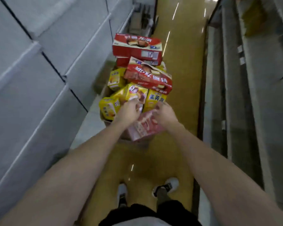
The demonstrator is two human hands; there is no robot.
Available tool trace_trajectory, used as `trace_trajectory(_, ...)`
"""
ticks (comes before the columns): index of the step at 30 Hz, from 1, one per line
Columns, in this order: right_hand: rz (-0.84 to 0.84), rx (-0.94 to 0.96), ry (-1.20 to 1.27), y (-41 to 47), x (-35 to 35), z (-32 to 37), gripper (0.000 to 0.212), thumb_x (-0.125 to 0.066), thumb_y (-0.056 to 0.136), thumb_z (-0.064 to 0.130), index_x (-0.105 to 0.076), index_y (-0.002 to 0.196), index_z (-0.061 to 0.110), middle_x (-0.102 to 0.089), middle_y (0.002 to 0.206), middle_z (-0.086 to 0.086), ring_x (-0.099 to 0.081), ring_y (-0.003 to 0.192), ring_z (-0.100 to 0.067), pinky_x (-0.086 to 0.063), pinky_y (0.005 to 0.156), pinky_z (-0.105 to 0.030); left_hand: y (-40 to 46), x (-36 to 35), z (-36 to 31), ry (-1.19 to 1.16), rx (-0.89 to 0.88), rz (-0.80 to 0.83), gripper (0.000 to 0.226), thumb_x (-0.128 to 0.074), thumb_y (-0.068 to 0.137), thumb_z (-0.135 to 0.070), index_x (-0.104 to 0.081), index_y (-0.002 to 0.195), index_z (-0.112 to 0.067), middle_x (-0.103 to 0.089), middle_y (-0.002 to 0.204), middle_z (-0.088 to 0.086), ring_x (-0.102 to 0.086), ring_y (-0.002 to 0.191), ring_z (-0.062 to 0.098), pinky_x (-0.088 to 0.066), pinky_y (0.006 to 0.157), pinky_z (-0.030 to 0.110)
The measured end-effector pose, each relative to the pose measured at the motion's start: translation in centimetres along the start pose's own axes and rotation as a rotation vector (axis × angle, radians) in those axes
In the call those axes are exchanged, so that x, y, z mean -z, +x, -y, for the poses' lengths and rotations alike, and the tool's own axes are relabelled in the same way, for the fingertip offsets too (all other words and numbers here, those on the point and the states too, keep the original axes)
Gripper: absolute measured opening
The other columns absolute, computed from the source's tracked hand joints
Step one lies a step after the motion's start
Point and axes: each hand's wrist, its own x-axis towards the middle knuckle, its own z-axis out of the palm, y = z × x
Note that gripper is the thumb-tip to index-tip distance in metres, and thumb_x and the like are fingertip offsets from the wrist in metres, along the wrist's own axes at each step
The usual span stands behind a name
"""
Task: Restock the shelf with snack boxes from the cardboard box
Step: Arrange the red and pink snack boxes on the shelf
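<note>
Head view | brown cardboard box (107,119) on floor, heaped: 3 red snack boxes (148,77), 4 yellow snack boxes (156,99), 1 pink snack box (142,128) | left hand (129,111), right hand (164,115) over pile, grip blurred, cannot tell | grey shelf (39,75) alongside

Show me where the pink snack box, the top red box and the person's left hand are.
pink snack box (143,128): head view, on its near face below the hands.
top red box (137,41): head view, on its printed upper face.
left hand (128,111): head view, on the back of the hand.

Glossy yellow floor (183,66) of an aisle, a snack-heaped cardboard box (104,119) directly on it.
</note>
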Motion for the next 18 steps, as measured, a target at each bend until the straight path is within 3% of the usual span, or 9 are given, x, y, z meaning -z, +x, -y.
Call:
trace_trajectory(2,0.049,-0.090,-0.052,-0.9,-1.2,1.1,0.045,-0.064,0.089,0.028,-0.052,0.127,0.005,-0.048,0.133,-0.018,-0.042,0.127,-0.037,-0.036,0.101,-0.039,-1.5,0.6,2.9,-0.015,0.052,0.022,0.021,-0.062,0.090,-0.025,-0.062,0.103,-0.008,-0.066,0.101,0.016,-0.061,0.101,0.035,-0.049,0.079,0.042)
trace_trajectory(4,0.094,-0.208,-0.044,-1.7,-1.6,1.4,0.070,-0.069,0.088,0.037,-0.036,0.144,0.010,-0.030,0.151,-0.016,-0.024,0.141,-0.034,-0.025,0.111,-0.041,-2.5,0.4,4.8,-0.007,0.107,0.074,0.044,-0.065,0.090,-0.041,-0.056,0.119,-0.009,-0.060,0.117,0.016,-0.054,0.114,0.035,-0.046,0.090,0.045)
trace_trajectory(7,0.137,-0.427,0.090,-2.0,-1.8,0.9,0.103,-0.074,0.085,0.041,-0.005,0.158,0.019,-0.012,0.161,-0.015,-0.013,0.147,-0.035,-0.016,0.117,-0.051,-3.2,-1.0,5.4,-0.025,0.222,0.232,0.086,-0.065,0.085,-0.059,-0.030,0.150,-0.015,-0.037,0.147,0.017,-0.032,0.136,0.044,-0.036,0.108,0.054)
trace_trajectory(9,0.131,-0.534,0.099,-1.6,-2.1,0.0,0.115,-0.080,0.077,0.048,0.000,0.157,0.027,-0.005,0.163,-0.013,-0.007,0.149,-0.040,-0.017,0.116,-0.059,-3.1,-2.1,4.7,-0.052,0.238,0.271,0.091,-0.071,0.082,-0.056,-0.026,0.152,-0.019,-0.032,0.150,0.018,-0.030,0.138,0.044,-0.034,0.111,0.053)
trace_trajectory(11,0.114,-0.590,0.181,-1.1,-2.3,-0.7,0.115,-0.085,0.071,0.047,-0.010,0.156,0.027,-0.012,0.162,-0.011,-0.011,0.148,-0.038,-0.023,0.115,-0.055,-2.5,-2.8,4.0,-0.097,0.247,0.282,0.093,-0.076,0.077,-0.055,-0.028,0.151,-0.025,-0.032,0.148,0.018,-0.033,0.137,0.043,-0.035,0.110,0.052)
trace_trajectory(14,0.078,-0.567,0.169,-0.4,-2.9,-1.2,0.091,-0.080,0.076,0.049,-0.032,0.148,0.022,-0.036,0.149,-0.010,-0.032,0.140,-0.031,-0.034,0.108,-0.041,-1.4,-4.0,3.7,-0.213,0.353,0.295,0.102,-0.083,0.067,-0.057,-0.029,0.149,-0.026,-0.037,0.145,0.017,-0.040,0.132,0.039,-0.041,0.106,0.051)
trace_trajectory(18,0.082,-0.583,0.102,0.3,-2.9,-2.1,0.098,-0.077,0.076,0.055,-0.025,0.152,0.022,-0.032,0.152,-0.009,-0.026,0.141,-0.030,-0.028,0.110,-0.044,-0.6,-5.0,3.2,-0.262,0.480,0.240,0.112,-0.087,0.057,-0.058,-0.030,0.146,-0.021,-0.040,0.140,0.016,-0.051,0.120,0.041,-0.049,0.098,0.052)
